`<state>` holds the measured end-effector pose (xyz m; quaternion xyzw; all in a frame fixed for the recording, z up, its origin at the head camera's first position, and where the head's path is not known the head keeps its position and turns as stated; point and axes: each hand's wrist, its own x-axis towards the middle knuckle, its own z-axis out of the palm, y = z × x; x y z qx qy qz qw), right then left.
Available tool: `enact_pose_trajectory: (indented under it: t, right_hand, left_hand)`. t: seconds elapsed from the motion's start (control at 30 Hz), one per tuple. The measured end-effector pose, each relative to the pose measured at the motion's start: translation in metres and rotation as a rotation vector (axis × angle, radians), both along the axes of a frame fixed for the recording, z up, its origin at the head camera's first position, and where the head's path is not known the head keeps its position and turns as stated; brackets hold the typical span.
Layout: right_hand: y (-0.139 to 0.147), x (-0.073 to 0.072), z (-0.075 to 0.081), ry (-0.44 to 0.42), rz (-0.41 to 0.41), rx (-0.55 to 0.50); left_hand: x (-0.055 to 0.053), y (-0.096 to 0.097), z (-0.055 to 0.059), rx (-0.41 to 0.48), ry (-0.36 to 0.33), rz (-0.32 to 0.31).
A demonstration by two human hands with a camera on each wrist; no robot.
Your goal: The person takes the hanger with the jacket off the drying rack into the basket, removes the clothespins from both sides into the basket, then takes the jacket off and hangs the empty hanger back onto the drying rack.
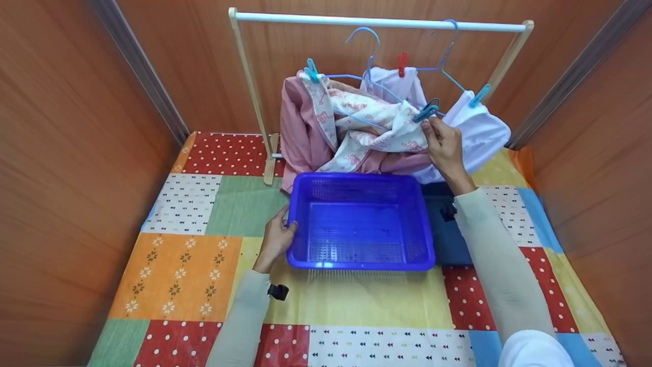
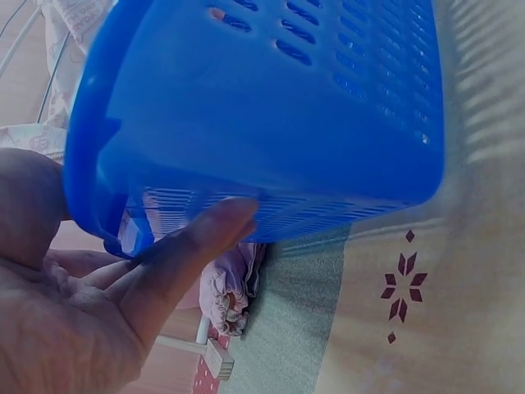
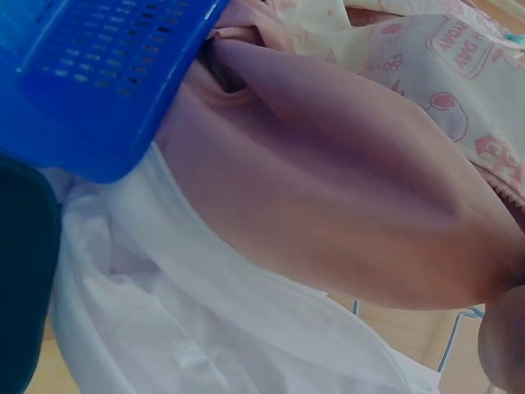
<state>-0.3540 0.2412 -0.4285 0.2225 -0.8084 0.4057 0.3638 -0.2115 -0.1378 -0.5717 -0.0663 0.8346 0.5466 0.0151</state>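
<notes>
My left hand (image 1: 277,237) grips the left rim of a blue plastic basket (image 1: 361,266), thumb over the edge and fingers along the outer wall. Its perforated inside holds nothing. In the head view my right hand (image 1: 445,145) pinches the edge of a pink garment (image 1: 295,122) with a white printed lining. That garment hangs from a blue wire hanger (image 1: 351,76). One teal clothespin (image 1: 311,70) clips its left end, and a darker clothespin (image 1: 427,112) sits right above my right fingertips. Only a fingertip (image 3: 504,341) shows in the right wrist view.
A white garment (image 1: 476,132) hangs behind on another hanger, with a red clothespin (image 1: 402,65) and a light blue clothespin (image 1: 480,96). The rack's white bar (image 1: 326,19) spans the back. A dark container (image 1: 451,239) stands partly under the basket. Wooden panels (image 1: 66,153) enclose the sides.
</notes>
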Motion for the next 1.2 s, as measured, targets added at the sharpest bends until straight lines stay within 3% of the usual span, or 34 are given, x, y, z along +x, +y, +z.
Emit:
enact_pose_trajectory:
  t: [0.27, 0.53, 0.87, 1.2]
  right_hand:
    - [0.011, 0.012, -0.005, -0.019, 0.052, 0.036]
    - [0.019, 0.026, -0.016, -0.083, 0.028, 0.019]
    - [0.009, 0.064, -0.004, -0.128, 0.087, 0.022]
    - [0.016, 0.076, -0.019, -0.194, 0.131, 0.008]
  left_hand:
    - [0.0, 0.001, 0.001, -0.002, 0.015, -0.009]
    - [0.0, 0.0, -0.001, -0.005, 0.009, -0.002]
    - [0.001, -0.001, -0.001, 0.034, 0.004, -0.018]
    - [0.002, -0.001, 0.001, 0.026, 0.01, -0.017]
